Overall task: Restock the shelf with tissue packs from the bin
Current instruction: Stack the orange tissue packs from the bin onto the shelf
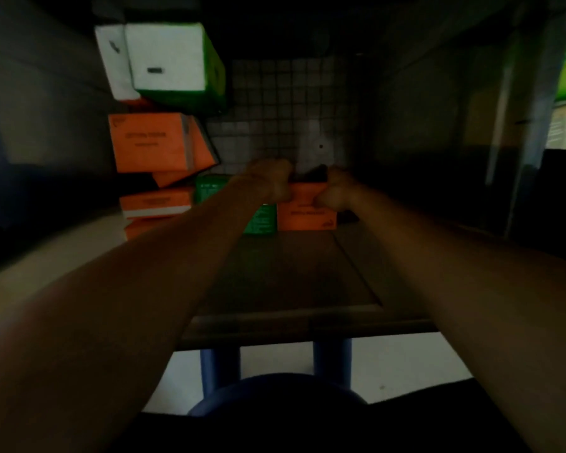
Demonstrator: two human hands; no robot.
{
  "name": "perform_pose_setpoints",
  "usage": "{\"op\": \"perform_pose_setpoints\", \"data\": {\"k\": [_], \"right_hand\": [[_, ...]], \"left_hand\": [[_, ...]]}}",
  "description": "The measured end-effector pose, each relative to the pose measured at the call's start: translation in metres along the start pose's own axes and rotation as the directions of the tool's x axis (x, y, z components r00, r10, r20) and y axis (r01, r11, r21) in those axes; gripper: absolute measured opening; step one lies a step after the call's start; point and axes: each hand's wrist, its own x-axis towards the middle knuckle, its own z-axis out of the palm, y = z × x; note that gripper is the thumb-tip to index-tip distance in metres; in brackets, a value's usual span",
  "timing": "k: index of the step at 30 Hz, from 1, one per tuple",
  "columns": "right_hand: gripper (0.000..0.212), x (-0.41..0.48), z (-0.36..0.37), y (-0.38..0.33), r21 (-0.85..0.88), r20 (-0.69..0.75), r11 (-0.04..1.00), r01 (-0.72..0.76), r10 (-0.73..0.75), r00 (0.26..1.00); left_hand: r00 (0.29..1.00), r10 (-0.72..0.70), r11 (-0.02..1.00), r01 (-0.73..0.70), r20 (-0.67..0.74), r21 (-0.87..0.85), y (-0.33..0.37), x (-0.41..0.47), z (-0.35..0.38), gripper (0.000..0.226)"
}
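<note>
Orange tissue pack is far at the back of the shelf, just between my two hands, w/ its printed front facing me. My left hand grips its top left corner, fingers curled over the upper edge; my right hand clamps the top right corner the same way. Pack is box-shaped and upright, w/ dark blurred text I cannot read and a small mark at bottom right. Its left side touches a green pack, partly hidden behind my left wrist. More to the left is a tilted pile of orange packs, w/ a white-green pack on top. Behind all is a wire grid.
</note>
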Motion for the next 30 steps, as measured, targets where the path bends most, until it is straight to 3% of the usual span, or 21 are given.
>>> {"op": "perform_pose_setpoints", "data": {"k": [4,9,12,14,18,22,27,30], "right_hand": [[0.058,-0.015,-0.020,-0.003,-0.085,0.038,0.994,0.064,-0.061,0.997],[0.053,-0.051,-0.064,-0.017,-0.142,-0.061,0.972,0.188,-0.198,0.978],[0.052,-0.076,-0.081,-0.029,-0.100,-0.181,0.957,0.272,-0.286,0.941],[0.051,-0.098,-0.089,-0.038,-0.027,-0.256,0.946,0.323,-0.319,0.913],[0.040,-0.142,-0.104,-0.049,0.206,-0.319,0.896,0.394,-0.319,0.893],[0.044,-0.184,-0.128,-0.057,0.413,-0.419,0.756,0.508,-0.338,0.843],[0.022,-0.257,-0.150,-0.071,0.501,-0.510,0.508,0.701,-0.480,0.713],[0.033,-0.297,-0.159,-0.074,0.458,-0.530,0.436,0.774,-0.565,0.632]], "left_hand": [[1.000,0.006,0.999,-0.006,-0.010,0.041,-0.001,-0.006,0.001,0.049],[0.991,0.006,1.000,-0.005,-0.131,0.009,0.008,-0.028,-0.017,0.050],[0.965,-0.033,0.998,0.017,-0.260,-0.065,0.011,-0.052,-0.046,0.053],[0.946,-0.058,0.972,-0.018,-0.318,-0.232,0.009,-0.071,-0.068,0.045],[0.903,-0.103,0.844,-0.142,-0.417,-0.517,0.001,-0.111,-0.108,0.029],[0.886,-0.139,0.579,-0.289,-0.441,-0.762,0.008,-0.170,-0.138,0.019],[0.790,-0.131,0.398,-0.511,-0.599,-0.762,0.030,-0.238,-0.174,0.027],[0.682,-0.145,0.359,-0.639,-0.717,-0.681,0.046,-0.274,-0.197,0.029]]}}
